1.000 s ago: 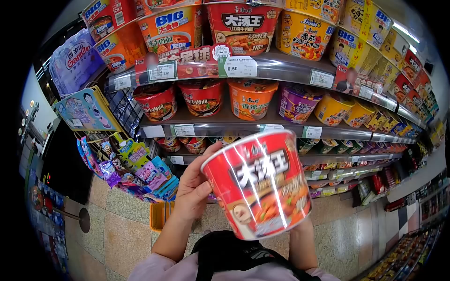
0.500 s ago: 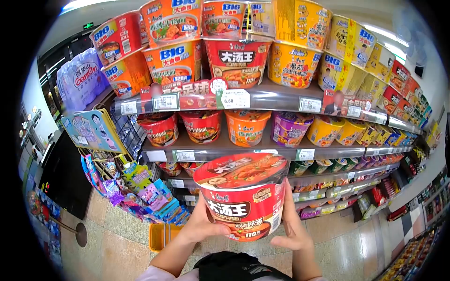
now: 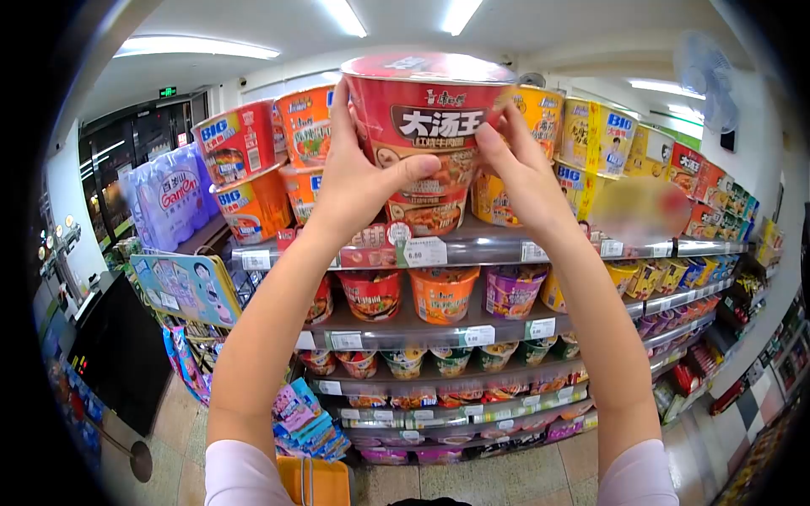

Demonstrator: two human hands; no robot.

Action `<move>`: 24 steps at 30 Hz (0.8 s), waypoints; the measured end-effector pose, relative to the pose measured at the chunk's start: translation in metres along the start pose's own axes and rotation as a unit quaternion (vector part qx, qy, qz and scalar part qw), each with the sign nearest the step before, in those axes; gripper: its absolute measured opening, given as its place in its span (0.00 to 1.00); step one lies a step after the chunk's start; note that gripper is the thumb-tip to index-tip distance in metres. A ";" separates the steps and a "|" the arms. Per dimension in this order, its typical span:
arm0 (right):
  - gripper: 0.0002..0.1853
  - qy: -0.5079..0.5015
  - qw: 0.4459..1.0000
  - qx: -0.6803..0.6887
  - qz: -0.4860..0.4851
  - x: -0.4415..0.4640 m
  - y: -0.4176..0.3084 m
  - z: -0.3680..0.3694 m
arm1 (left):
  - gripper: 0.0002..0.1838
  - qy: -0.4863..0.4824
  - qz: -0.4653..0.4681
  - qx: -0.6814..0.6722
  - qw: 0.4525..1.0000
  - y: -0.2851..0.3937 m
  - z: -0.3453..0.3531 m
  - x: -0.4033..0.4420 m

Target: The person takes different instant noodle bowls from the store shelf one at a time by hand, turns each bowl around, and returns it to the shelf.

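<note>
I hold one big red noodle cup (image 3: 439,126) clamped between my left fingers (image 3: 412,174) and right fingers (image 3: 499,152); uneven pressure on its tapering wall could tip it, I judge, or its base could knock the one lower red cup (image 3: 426,219) showing just beneath. Below my fingers, one shelf (image 3: 405,339) bears two small red cups (image 3: 372,295), one orange cup (image 3: 445,297) and one purple cup (image 3: 515,293); well left stands one water pack (image 3: 171,198).

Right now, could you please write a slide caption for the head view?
Left hand and right hand raise a red noodle tub before stocked store shelves.
</note>
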State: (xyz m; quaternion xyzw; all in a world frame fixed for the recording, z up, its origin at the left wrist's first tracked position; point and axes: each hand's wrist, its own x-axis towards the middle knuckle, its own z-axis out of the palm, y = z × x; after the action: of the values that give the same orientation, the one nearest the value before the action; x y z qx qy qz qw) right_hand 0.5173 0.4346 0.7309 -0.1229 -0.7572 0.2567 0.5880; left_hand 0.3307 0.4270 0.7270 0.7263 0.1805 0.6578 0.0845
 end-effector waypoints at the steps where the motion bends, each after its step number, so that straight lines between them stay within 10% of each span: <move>1: 0.36 0.000 1.000 -0.002 -0.006 0.009 0.005 -0.001 | 0.63 0.001 -0.010 -0.005 1.000 -0.007 -0.001 0.007; 24: 0.32 0.082 0.967 -0.242 0.019 0.057 0.084 -0.018 | 0.49 0.028 -0.058 0.075 0.995 -0.086 0.009 0.034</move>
State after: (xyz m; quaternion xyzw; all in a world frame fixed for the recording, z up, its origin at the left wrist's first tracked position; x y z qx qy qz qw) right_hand 0.5094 0.5371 0.7368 -0.2969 -0.7432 0.0658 0.5960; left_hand 0.3287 0.5196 0.7264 0.7001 0.2731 0.6568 0.0627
